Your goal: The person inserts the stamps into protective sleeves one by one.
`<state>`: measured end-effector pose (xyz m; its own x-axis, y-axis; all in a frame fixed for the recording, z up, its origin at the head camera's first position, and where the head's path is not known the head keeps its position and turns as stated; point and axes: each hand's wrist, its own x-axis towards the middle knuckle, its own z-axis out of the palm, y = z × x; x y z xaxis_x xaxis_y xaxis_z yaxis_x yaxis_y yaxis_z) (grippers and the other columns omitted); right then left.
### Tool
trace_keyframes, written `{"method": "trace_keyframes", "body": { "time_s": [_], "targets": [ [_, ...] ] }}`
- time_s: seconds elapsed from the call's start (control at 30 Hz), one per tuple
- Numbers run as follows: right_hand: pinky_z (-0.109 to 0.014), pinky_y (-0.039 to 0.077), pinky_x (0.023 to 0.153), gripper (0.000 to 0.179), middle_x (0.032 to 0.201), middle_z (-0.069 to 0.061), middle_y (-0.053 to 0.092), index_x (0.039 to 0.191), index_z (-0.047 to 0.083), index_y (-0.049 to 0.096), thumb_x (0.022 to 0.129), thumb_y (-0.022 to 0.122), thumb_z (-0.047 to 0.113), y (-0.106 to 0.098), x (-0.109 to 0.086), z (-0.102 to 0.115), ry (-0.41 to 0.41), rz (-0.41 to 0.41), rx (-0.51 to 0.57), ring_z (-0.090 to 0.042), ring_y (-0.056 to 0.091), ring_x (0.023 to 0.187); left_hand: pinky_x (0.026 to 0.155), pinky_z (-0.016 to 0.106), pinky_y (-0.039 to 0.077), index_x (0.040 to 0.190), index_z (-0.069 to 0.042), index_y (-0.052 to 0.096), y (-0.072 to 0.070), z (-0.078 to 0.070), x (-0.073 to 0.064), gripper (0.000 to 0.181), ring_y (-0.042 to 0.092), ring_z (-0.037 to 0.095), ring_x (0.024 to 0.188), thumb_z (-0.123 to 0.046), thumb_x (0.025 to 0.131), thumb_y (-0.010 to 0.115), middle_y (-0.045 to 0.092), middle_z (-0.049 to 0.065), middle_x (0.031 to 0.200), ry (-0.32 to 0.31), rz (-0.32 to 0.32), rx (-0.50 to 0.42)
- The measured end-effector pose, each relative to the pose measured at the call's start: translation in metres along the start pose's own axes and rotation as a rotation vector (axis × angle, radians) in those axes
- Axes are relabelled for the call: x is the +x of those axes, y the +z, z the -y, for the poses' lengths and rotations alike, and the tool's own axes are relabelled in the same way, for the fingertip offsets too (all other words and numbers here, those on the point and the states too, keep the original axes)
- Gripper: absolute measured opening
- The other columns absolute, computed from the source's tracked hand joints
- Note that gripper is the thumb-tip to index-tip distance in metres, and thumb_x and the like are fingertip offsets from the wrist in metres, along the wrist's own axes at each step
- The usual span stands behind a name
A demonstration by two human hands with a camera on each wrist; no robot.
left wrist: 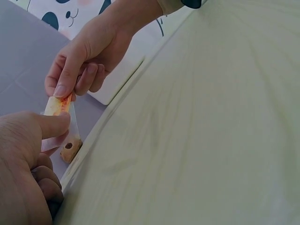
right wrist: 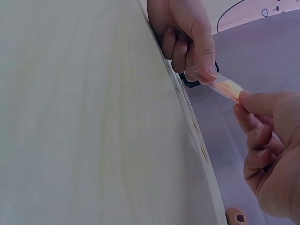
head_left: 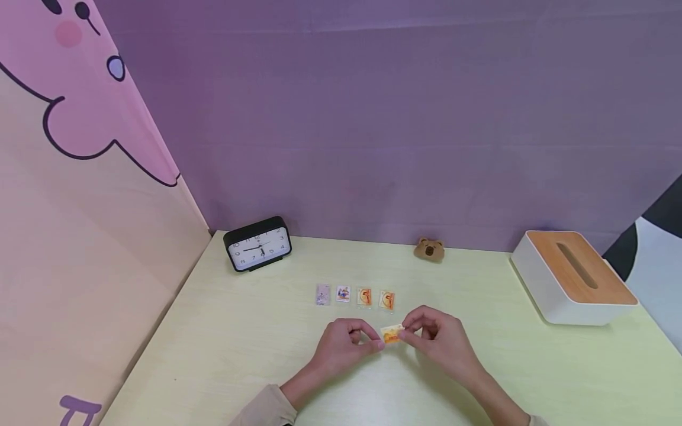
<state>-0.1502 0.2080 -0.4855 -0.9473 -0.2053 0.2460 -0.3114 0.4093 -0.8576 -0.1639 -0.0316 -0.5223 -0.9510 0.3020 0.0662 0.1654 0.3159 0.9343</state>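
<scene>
In the head view, a small orange-and-yellow stamp [head_left: 391, 334] is held between both hands, low over the table. My right hand [head_left: 439, 343] pinches one end of it between thumb and forefinger. At the other side, my left hand [head_left: 348, 346] pinches a clear plastic sleeve [left wrist: 74, 124] with thumb and forefinger. The sleeve overlaps the stamp in the right wrist view; I cannot tell how far the stamp sits inside it. Just beyond the hands lies a row of small stamps: a greyish-purple one [head_left: 322, 294], a multicoloured one [head_left: 343, 293] and two orange ones [head_left: 364, 296].
A black desk clock [head_left: 258, 244] stands at the table's back left. Near the back edge sits a brown bear-head figure [head_left: 429, 250]. A white tissue box [head_left: 575, 278] with a wooden lid occupies the right side. Purple cloth [head_left: 394, 118] hangs behind the pale table [head_left: 213, 355].
</scene>
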Motion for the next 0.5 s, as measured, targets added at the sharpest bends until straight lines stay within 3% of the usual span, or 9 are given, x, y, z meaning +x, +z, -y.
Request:
{"method": "trace_keyframes", "body": {
  "time_s": [0.23,0.5],
  "targets": [
    [-0.021,0.032,0.051,0.013,0.075,0.007,0.070,0.095,0.013,0.081,0.091,0.091,0.005,0.0012,-0.0004,0.0030,0.054,-0.012,-0.024,-0.003,0.041,0.055,0.063,0.022,0.031,0.090,-0.018,0.084,0.0017,-0.0018,-0.0018,0.009,0.030,0.004,0.058,-0.022,0.092,0.092,0.032,-0.012,0.059,0.009,-0.009,-0.004],
    [-0.021,0.033,0.050,0.015,0.076,0.010,0.071,0.094,0.015,0.083,0.090,0.092,0.004,0.0041,-0.0006,0.0034,0.011,-0.036,-0.069,-0.002,0.044,0.055,0.066,0.021,0.035,0.088,-0.015,0.082,0.0042,-0.0016,-0.0017,0.010,0.039,0.003,0.060,-0.017,0.092,0.091,0.042,-0.011,0.062,0.009,-0.014,-0.045]
  ]
}}
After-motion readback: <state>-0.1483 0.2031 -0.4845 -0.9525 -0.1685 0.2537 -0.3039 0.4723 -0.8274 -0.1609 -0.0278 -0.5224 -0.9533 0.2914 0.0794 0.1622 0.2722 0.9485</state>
